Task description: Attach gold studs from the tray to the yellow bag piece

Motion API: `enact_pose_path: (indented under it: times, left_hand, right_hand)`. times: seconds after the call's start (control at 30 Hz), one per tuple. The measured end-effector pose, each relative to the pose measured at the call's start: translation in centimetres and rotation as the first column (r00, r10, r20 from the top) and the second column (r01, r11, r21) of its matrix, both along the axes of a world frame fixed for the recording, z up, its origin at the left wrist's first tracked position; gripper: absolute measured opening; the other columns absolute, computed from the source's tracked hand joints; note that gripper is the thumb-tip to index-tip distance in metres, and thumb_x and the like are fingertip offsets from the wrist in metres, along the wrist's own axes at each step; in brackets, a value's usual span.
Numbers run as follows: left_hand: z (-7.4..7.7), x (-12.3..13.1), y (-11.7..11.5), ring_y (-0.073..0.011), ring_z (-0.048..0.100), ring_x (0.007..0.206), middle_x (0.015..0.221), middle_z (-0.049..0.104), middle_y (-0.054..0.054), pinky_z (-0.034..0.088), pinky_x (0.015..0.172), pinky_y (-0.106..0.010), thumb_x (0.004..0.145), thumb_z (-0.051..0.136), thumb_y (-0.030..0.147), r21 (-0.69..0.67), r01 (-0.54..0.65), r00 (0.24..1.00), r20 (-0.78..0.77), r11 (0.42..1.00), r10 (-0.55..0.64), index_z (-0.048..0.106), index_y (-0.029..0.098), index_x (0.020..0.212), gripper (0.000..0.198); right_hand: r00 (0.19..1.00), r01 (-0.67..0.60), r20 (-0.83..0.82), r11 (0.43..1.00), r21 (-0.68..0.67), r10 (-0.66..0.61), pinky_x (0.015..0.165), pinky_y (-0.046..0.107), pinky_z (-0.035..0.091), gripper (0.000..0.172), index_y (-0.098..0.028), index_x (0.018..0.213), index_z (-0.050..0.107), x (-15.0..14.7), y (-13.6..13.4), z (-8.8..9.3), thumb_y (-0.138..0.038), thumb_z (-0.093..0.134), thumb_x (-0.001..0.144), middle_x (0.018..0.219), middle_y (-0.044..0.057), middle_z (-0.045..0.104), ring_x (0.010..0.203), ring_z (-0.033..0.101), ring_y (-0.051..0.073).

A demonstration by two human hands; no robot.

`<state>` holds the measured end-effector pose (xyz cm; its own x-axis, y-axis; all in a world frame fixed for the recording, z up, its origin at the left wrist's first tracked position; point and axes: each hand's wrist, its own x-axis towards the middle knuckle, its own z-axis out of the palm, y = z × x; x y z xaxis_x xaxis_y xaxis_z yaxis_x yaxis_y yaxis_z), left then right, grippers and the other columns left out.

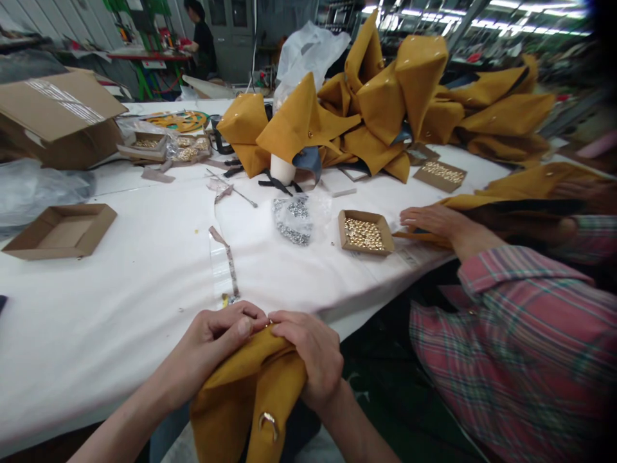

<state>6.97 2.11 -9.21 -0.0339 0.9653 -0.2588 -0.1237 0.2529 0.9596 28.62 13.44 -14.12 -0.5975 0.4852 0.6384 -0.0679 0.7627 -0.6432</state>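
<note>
A mustard-yellow fabric piece (231,392) hangs over the table's front edge, with a curved gold metal fitting (268,424) on its lower part. At its top edge my left hand (226,331) pinches the material with thumb and fingers. My right hand (311,350) grips the same edge from the other side, its fingertips close to the left ones. A tiny gold bit (270,323) shows between the fingertips; its kind is too small to make out. Beyond my hands lies a narrow ribbon-like strip (229,263) on the white-covered table.
A small box of gold studs (364,233) and a clear bag of silver pieces (294,218) lie ahead. A shallow cardboard box (62,231) stands left. Yellow pieces (380,96) are heaped behind. At right, a co-worker in a plaid sleeve (525,276) handles yellow material.
</note>
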Motion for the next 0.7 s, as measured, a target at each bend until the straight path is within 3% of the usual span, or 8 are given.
enact_pose_path:
  times: [0.1,0.2,0.33,0.4,0.5,0.6,0.63,0.7]
  left_hand:
    - [0.2,0.1,0.4,-0.0309,0.070,0.123,0.134,0.079,-0.008,0.053,0.105,-0.038,0.116,0.065,0.061,-0.031,-0.023,0.999,-0.028,0.999,0.022,0.090,0.027,0.128,0.044]
    - [-0.1,0.0,-0.1,-0.0386,0.070,0.138,0.151,0.078,-0.005,0.054,0.121,-0.048,0.115,0.059,0.070,-0.134,-0.103,0.995,-0.019,0.986,0.101,0.085,0.033,0.144,0.054]
    - [-1.2,-0.7,-2.2,-0.0449,0.048,0.168,0.173,0.066,0.000,0.023,0.149,-0.064,0.102,0.058,0.091,-0.201,-0.307,0.939,-0.225,0.930,0.262,0.075,0.040,0.157,0.077]
    - [-2.3,-1.2,-3.2,-0.0455,0.051,0.167,0.176,0.063,-0.001,0.028,0.147,-0.068,0.090,0.071,0.095,-0.183,-0.426,0.880,-0.312,0.886,0.358,0.070,0.042,0.161,0.089]
    - [-4.3,-1.9,-4.0,-0.0476,0.065,0.154,0.162,0.075,-0.008,0.056,0.130,-0.067,0.081,0.080,0.093,-0.191,-0.481,0.857,-0.310,0.855,0.413,0.069,0.036,0.158,0.096]
    - [-5.8,-2.9,-3.9,-0.0467,0.074,0.139,0.139,0.087,-0.008,0.060,0.123,-0.059,0.087,0.075,0.092,-0.134,-0.502,0.788,-0.478,0.854,0.388,0.081,0.031,0.140,0.080]
    - [-5.9,-3.3,-3.7,-0.0455,0.077,0.132,0.134,0.088,-0.007,0.062,0.118,-0.056,0.089,0.074,0.091,-0.119,-0.508,0.768,-0.511,0.853,0.386,0.084,0.030,0.134,0.076]
    - [-5.7,-3.6,-3.2,-0.0420,0.079,0.121,0.127,0.090,-0.007,0.064,0.107,-0.047,0.093,0.075,0.087,-0.115,-0.496,0.786,-0.481,0.861,0.389,0.086,0.027,0.128,0.070]
  right_hand:
    - [0.999,0.032,-0.016,0.998,-0.051,-0.033,0.104,0.035,0.063,0.026,-0.021,0.131,0.074,-0.8,0.8,0.3,-0.011,0.060,0.112,0.128,0.009,0.086,0.119,0.082,0.021]
    - [0.996,0.001,0.087,0.970,-0.242,0.020,0.096,0.031,0.063,0.024,-0.024,0.123,0.079,-1.8,2.6,1.3,-0.011,0.072,0.104,0.116,0.004,0.086,0.106,0.082,0.020]
    - [0.937,0.094,0.341,0.884,-0.458,0.076,0.089,0.028,0.062,0.034,-0.027,0.116,0.085,-3.3,5.8,2.6,-0.007,0.072,0.093,0.110,-0.002,0.088,0.100,0.081,0.019]
    - [0.880,0.179,0.470,0.877,-0.447,0.060,0.093,0.030,0.063,0.038,-0.029,0.122,0.086,-4.0,7.2,2.8,-0.011,0.073,0.092,0.117,-0.001,0.089,0.106,0.083,0.022]
    - [0.787,0.231,0.617,0.923,-0.309,0.009,0.100,0.037,0.066,0.055,-0.031,0.143,0.079,-4.9,7.9,2.9,-0.016,0.078,0.091,0.133,0.003,0.087,0.117,0.082,0.027]
    - [0.787,0.099,0.611,0.995,0.017,-0.088,0.119,0.047,0.061,0.083,-0.024,0.170,0.056,-5.6,7.5,3.7,-0.008,0.074,0.091,0.161,0.013,0.072,0.142,0.071,0.032]
    - [0.811,0.019,0.576,0.988,0.153,-0.105,0.128,0.051,0.055,0.085,-0.023,0.176,0.048,-5.8,7.4,4.2,-0.007,0.071,0.096,0.171,0.015,0.063,0.152,0.064,0.032]
    - [0.852,-0.146,0.518,0.915,0.375,-0.077,0.137,0.053,0.046,0.077,-0.022,0.181,0.038,-5.9,7.2,5.2,-0.008,0.060,0.109,0.181,0.017,0.051,0.164,0.053,0.030]
